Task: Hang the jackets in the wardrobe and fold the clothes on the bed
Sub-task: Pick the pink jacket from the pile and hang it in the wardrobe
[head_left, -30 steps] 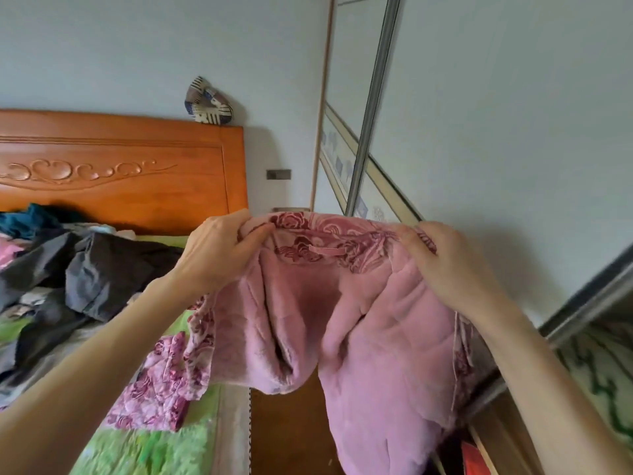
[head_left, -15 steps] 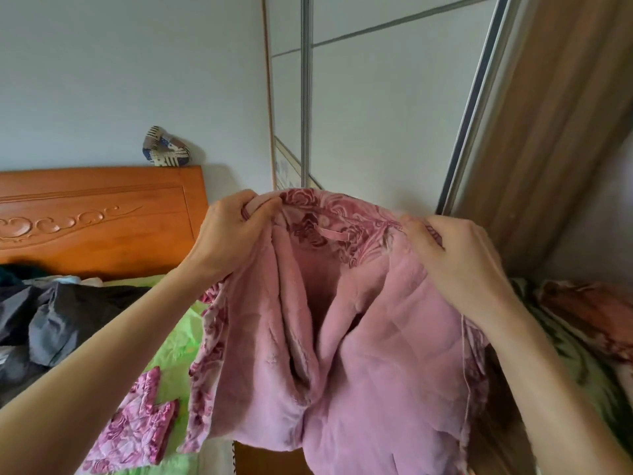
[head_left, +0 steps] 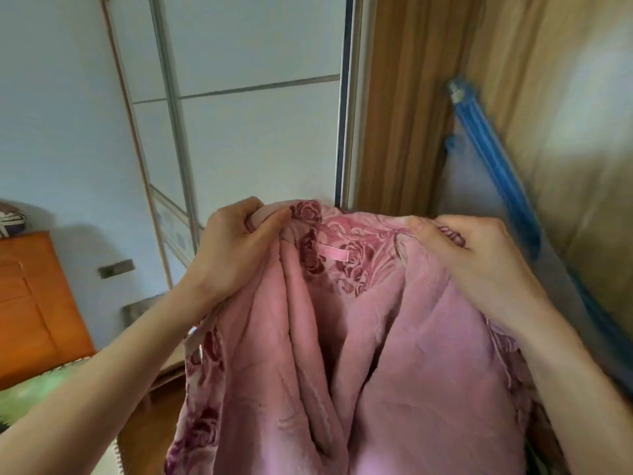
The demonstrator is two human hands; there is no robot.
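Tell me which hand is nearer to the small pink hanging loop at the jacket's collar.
Left. The left hand grips the pink jacket just left of the hanging loop; the right hand grips the far shoulder, farther off to the loop's right.

pink jacket [head_left: 394, 337] held up, both hands

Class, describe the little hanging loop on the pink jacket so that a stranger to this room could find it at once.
Start at the pink jacket held up in front of the open wardrobe, gripped by the left hand and right hand. Between them, inside the rose-patterned collar, lies the hanging loop: a short, plain pink strip, the only unpatterned piece there.
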